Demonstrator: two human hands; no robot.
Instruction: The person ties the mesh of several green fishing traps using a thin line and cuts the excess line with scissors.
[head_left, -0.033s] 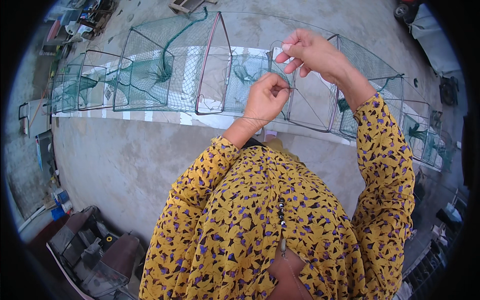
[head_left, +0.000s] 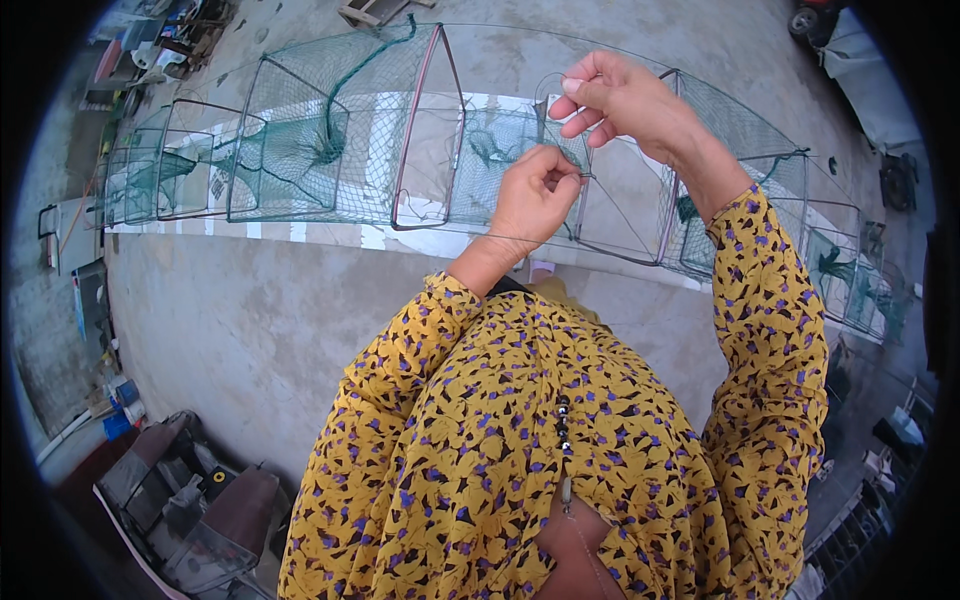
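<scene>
A long folding fish trap of green netting (head_left: 375, 75) over dark rectangular metal frames (head_left: 407, 130) stretches across the view in front of me. My left hand (head_left: 535, 197) is closed in a pinch at the netting's edge, close to one upright of a frame. Higher and to the right, my right hand (head_left: 632, 105) pinches a thin dark thread (head_left: 541, 88) between thumb and forefinger, its other fingers loosely curled. From those fingertips the thread bows out leftward in a loop. A gathered green mesh funnel (head_left: 327, 148) hangs inside a section to the left.
Pale striped boards (head_left: 270, 230) lie under the trap on a concrete floor (head_left: 230, 300). A cart-like thing with brown padding (head_left: 235, 515) stands at the lower left. Clutter lines the left wall; a grey cover (head_left: 870, 90) hangs at the upper right. A wooden frame (head_left: 375, 12) lies far ahead.
My right hand has shifted slightly up and left, and the thread's loop bows out a little wider. My left hand is nearly still at the netting.
</scene>
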